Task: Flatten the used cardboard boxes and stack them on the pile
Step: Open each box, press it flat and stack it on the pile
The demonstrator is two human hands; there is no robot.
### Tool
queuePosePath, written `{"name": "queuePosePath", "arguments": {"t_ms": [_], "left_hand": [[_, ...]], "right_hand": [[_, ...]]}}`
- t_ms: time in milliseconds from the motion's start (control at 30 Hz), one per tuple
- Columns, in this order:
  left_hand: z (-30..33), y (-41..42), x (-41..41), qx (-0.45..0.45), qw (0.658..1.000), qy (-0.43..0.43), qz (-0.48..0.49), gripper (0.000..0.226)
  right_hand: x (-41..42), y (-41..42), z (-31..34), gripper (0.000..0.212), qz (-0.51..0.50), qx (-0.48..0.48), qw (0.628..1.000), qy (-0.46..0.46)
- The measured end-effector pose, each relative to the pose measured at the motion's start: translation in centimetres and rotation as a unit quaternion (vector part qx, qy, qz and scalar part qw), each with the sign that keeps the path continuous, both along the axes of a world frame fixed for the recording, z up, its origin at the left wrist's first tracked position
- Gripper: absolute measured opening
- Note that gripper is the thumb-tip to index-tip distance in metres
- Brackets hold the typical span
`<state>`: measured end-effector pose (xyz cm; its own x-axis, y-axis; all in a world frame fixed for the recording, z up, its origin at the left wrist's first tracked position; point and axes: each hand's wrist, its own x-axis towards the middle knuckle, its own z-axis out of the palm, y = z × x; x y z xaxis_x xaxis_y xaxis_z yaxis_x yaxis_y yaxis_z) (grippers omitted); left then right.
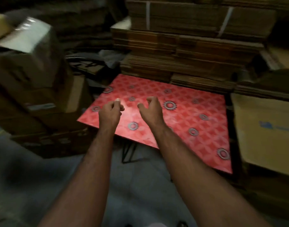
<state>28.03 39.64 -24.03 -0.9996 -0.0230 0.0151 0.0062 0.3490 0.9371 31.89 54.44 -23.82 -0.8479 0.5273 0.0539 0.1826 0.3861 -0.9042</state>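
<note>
Both my arms reach forward over the red patterned counter (181, 115) at the middle of the frame. My left hand (110, 110) hangs above its left part, fingers loosely curled, holding nothing. My right hand (151, 108) is just beside it toward the centre, fingers also loosely curled and empty. I cannot tell whether either hand touches the surface.

The pile of flattened cardboard (186, 51) fills the top centre and upper right of the frame, layers stacked flat directly behind the counter's far edge; white straps cross the uppermost bundle. Unflattened cardboard boxes (34, 95) are heaped at the left of the frame, against the counter's left side; the topmost one, upper left, is pale and blurred. A tan box with blue print (265, 128) stands at the right edge. Grey floor (140, 185) shows below, at the bottom centre.
</note>
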Motion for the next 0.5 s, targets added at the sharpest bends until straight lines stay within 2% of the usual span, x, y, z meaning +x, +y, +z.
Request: {"name": "queuePosePath", "arguments": {"t_ms": [233,367,500], "left_hand": [[1.3,-13.6,-4.0,-0.03,0.987,0.007,0.159,0.051],[1.2,-18.1,-6.9,-0.046,0.973,0.002,0.224,0.038],[2.9,-21.9,-10.7,-0.081,0.962,0.016,0.261,0.038]], "right_hand": [[-7.0,-14.9,1.5,0.047,0.179,0.064,0.981,0.023],[-11.1,-20.0,1.3,0.051,0.24,0.086,0.966,0.034],[-16.1,-23.5,2.6,0.055,0.292,0.093,0.951,0.047]]}}
